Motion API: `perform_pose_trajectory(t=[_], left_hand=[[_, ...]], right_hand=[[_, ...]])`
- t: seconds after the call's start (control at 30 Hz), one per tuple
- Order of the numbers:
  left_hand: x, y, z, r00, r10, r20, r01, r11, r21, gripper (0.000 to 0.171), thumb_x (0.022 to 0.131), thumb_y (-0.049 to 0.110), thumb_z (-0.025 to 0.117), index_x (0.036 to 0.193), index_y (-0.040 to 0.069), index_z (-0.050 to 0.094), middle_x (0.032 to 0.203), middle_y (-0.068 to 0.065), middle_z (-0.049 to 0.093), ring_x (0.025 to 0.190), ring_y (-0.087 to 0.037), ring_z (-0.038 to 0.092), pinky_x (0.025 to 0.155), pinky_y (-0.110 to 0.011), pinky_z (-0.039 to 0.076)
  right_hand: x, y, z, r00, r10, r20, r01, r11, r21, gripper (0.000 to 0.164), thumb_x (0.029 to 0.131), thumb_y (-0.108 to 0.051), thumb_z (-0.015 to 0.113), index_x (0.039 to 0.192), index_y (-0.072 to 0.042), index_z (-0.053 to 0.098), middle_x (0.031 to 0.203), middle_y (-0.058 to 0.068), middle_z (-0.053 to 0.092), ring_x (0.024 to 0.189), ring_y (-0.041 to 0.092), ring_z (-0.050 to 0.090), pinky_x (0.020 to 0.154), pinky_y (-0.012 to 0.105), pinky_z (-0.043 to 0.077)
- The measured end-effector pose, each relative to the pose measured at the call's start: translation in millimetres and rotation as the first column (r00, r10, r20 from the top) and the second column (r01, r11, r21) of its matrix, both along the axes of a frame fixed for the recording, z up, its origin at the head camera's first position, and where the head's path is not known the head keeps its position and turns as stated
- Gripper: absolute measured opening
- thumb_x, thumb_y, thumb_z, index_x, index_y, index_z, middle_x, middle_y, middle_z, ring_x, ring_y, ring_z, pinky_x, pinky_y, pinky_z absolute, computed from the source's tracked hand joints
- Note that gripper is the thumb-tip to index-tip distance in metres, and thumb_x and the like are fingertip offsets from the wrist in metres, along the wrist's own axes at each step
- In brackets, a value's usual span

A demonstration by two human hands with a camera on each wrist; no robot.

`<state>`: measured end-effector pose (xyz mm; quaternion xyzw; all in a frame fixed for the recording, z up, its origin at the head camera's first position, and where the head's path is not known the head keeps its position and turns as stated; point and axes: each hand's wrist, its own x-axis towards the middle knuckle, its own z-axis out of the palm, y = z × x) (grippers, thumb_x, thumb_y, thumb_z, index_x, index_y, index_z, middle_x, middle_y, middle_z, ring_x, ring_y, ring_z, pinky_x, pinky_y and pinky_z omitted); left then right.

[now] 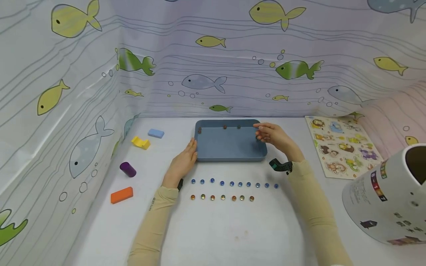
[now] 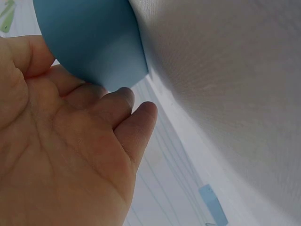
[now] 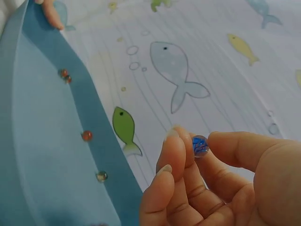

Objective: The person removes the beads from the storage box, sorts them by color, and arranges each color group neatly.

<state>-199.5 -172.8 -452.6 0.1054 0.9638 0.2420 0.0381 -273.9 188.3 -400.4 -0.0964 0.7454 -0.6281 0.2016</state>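
My right hand point(image 1: 273, 136) is over the right end of the blue-grey tray point(image 1: 229, 160). Between thumb and fingertips it pinches a clear marble with blue inside point(image 3: 200, 146). My left hand point(image 1: 181, 162) rests against the tray's left side, its fingertips on the outer wall point(image 2: 94, 42). Several small marbles lie inside along the far wall, among them an orange one point(image 3: 87, 135) and a pale greenish one point(image 3: 102, 176). In front of the tray, blue marbles point(image 1: 240, 184) form one row, and orange and yellowish marbles point(image 1: 223, 197) form a second, nearer row.
On the left lie a light blue block point(image 1: 156, 133), a yellow notched block point(image 1: 141, 143), a purple cylinder point(image 1: 128, 169) and an orange block point(image 1: 121, 195). An animal picture board point(image 1: 344, 146) lies at right, behind a large white printed container point(image 1: 379, 199). Fish-patterned sheeting point(image 1: 206, 59) surrounds the table.
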Motion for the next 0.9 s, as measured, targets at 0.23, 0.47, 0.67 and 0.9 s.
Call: perform_pose_trajectory(t=[0.23,0.47,0.67,0.9], left_hand=[[-0.2,-0.1,-0.2,1.000,-0.001,-0.003,0.001,1.000,-0.001,0.055,0.106,0.027,0.034,0.154,0.006,0.019,0.163,-0.007,0.011,0.148,-0.028,0.024,0.118,-0.047,0.029],[0.9,0.1,0.7,1.000,-0.016,-0.023,0.016,1.000,0.018,0.055,0.105,0.024,0.036,0.153,0.003,0.021,0.163,-0.011,0.013,0.146,-0.031,0.027,0.116,-0.049,0.031],[1.5,0.9,1.1,0.999,-0.022,-0.026,0.022,1.000,0.017,0.054,0.105,0.024,0.036,0.153,0.002,0.021,0.162,-0.012,0.014,0.146,-0.031,0.027,0.116,-0.049,0.031],[0.2,-0.5,0.8,0.999,-0.017,-0.028,0.017,1.000,0.013,0.054,0.106,0.024,0.035,0.153,0.003,0.021,0.162,-0.011,0.014,0.145,-0.032,0.029,0.116,-0.049,0.032]], right_hand=[[25.3,30.8,-11.5,0.998,-0.052,0.018,0.052,0.999,0.014,0.053,0.104,-0.029,0.045,0.143,0.006,0.038,0.093,-0.007,0.061,0.082,0.006,0.058,0.078,0.023,0.052],[53.1,60.3,-25.4,0.995,-0.082,0.049,0.081,0.997,0.008,0.038,0.102,-0.031,0.049,0.131,-0.006,0.052,0.091,-0.009,0.062,0.081,0.006,0.059,0.074,0.022,0.052],[83.0,83.4,-44.0,0.995,-0.016,0.097,0.011,0.999,0.052,0.047,0.102,-0.030,0.049,0.132,0.007,0.048,0.085,-0.007,0.064,0.070,0.004,0.054,0.060,0.018,0.046],[117.9,99.7,-65.2,0.981,0.124,0.149,-0.131,0.991,0.038,0.040,0.104,-0.024,0.046,0.126,0.009,0.052,0.081,-0.007,0.063,0.059,0.001,0.049,0.049,0.014,0.039]])
